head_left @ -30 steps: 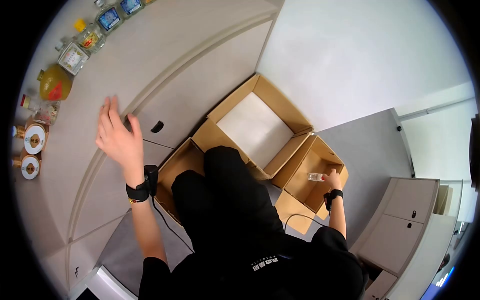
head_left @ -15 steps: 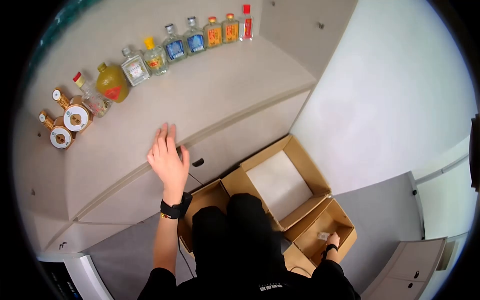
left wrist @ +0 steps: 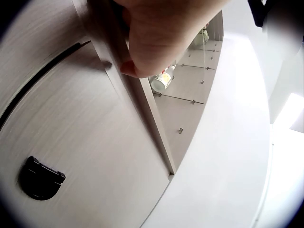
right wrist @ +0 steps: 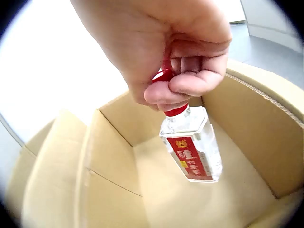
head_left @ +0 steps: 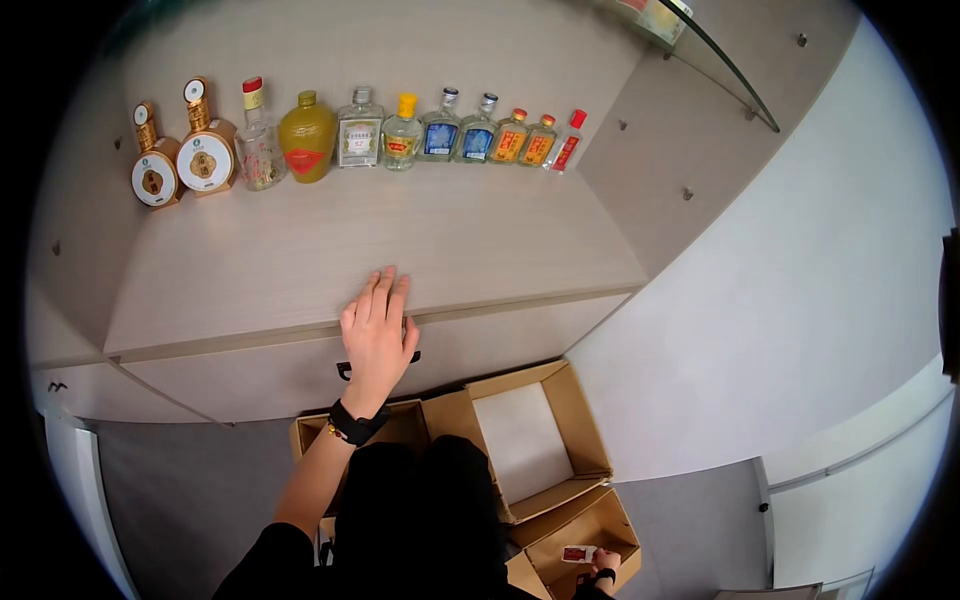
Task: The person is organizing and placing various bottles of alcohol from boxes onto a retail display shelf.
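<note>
My right hand grips the red cap of a small clear glass bottle with a red label. The bottle hangs tilted inside a small cardboard box, its base pointing away from the fingers. In the head view this same hand is low on the right, over that box. My left hand rests palm down at the front edge of the cabinet shelf, fingers extended over the surface. Along the back of the shelf stand several bottles, among them an olive-green jug and a yellow-capped bottle.
A larger cardboard box with a white bottom stands against the cabinet front. Another open box is partly hidden by my knees. A glass shelf hangs at the upper right, and a white wall bounds the right side.
The head view has swung up and left, bringing the whole bottle row into sight. My right hand keeps the bottle in the small box, and my left hand stays at the shelf edge.
</note>
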Tool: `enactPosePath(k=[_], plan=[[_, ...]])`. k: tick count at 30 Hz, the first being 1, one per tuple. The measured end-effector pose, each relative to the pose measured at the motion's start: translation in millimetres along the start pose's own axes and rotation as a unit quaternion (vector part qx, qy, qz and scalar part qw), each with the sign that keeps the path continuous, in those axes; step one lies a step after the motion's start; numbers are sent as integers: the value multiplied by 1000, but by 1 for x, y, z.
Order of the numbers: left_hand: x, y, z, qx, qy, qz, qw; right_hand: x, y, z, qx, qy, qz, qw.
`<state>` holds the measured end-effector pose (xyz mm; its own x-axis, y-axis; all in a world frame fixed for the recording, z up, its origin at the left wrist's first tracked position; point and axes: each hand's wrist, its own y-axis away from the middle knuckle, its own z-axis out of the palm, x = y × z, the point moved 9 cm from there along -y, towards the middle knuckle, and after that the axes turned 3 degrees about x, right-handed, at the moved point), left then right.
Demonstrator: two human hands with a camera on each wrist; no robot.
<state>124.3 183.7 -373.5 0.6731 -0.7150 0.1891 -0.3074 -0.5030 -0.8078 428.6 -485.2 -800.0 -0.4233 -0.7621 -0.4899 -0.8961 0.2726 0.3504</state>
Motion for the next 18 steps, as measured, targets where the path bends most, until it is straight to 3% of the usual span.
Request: enactPosePath(k=[1,3,7,9,11,15,18], plan=[[0,0,0,1,4,0,1000,-25,13,-15,15,-55,-76,995],[-1,1,1,-8,-1,0,1000,-62,32,-40,2,-72,-98,993],[1,2,1,-9,2,12,1000,-136,54,-85,127,-29,-252,959],[1,1,0,-10,3,8,1000,-211,120,-109,111,-112,-293,943],[3,0,-1,-13,5,11,1000,-267,156,-121,163,-82,-403,897],[5,0,-3,-41,13,16,999,-362,229,-114,51,-140,-427,892],[13,3,-15,-48,75,39,995,-415,280,-95,-54,-204,-466,859]])
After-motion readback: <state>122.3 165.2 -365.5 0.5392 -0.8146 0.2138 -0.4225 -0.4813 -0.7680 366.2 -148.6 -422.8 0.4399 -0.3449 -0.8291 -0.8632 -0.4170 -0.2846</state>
